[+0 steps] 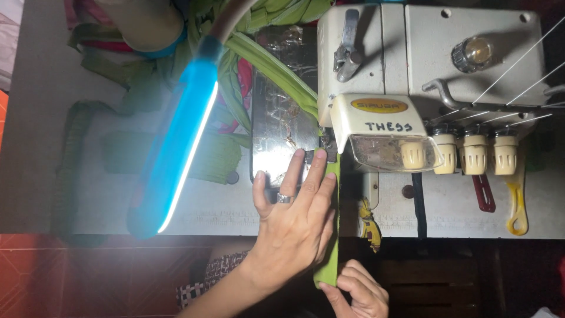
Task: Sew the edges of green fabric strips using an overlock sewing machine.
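Green fabric strip (pixel 333 235) stretched along the near edge of the sewing machine (pixel 424 76), running from the presser foot area down past the table edge toward the lap. Flattened under the left hand (pixel 294 218), palm down, fingers spread and straight, fingertips reaching the metal plate (pixel 276 112) just beside the needle area; ring on one finger (silver, plain band). Nothing gripped by that hand, only pressed. Lower end of the strip pinched by the right hand (pixel 360 291), fingers curled closed round the fabric below the table edge, partly cut off by the bottom of the view.

Beyond the needle, more green fabric (pixel 265 62) bunched and trailing off to the far left, mixed with a bit of red cloth (pixel 244 76). Over it, a bright blue-white lamp bar (pixel 176 153) slanting across the table (pixel 70 88). To the right on the machine: three cream tension knobs (pixel 474 154) in a row, thin white threads (pixel 518 65) running off to the upper right, a shiny round knob (pixel 472 53) on top, a metal lever (pixel 347 44). Hanging at the front, a red handle (pixel 484 193) and a yellow one (pixel 517 203).
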